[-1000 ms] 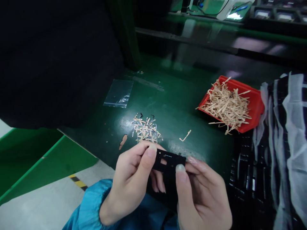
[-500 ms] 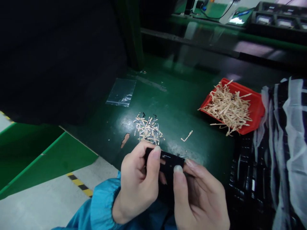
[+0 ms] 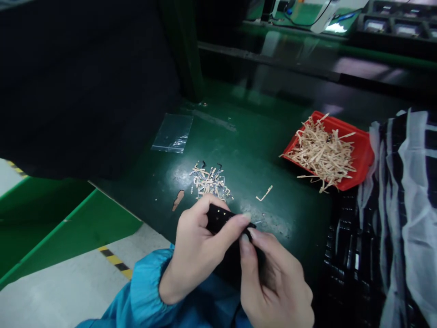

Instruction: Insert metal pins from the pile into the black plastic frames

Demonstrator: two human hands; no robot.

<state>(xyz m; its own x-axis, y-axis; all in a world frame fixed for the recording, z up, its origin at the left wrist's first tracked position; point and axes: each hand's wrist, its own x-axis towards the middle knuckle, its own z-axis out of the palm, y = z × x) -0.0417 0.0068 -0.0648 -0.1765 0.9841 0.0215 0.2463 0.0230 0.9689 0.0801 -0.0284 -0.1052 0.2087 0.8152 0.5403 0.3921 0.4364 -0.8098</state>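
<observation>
Both my hands hold a small black plastic frame [image 3: 220,218] above the green bench top [image 3: 239,150]. My left hand [image 3: 201,250] pinches its near end, with the thumb lying across the top. My right hand [image 3: 273,278] grips the far end between thumb and fingers, and most of the frame is hidden behind my fingers. Just beyond my hands lies a loose pile of thin tan strips with dark bits [image 3: 209,183]. A single L-shaped tan strip [image 3: 264,193] lies to its right.
A red tray [image 3: 362,155] heaped with tan strips stands at the right. A clear plastic bag [image 3: 172,133] lies further back. A black ridged tray stack [image 3: 341,255] and striped cloth [image 3: 399,205] fill the right side. Dark fabric [image 3: 75,82] covers the upper left.
My hands have turned the black frame, so its face with the openings no longer shows. My left thumb now extends across it, and the view has shifted slightly.
</observation>
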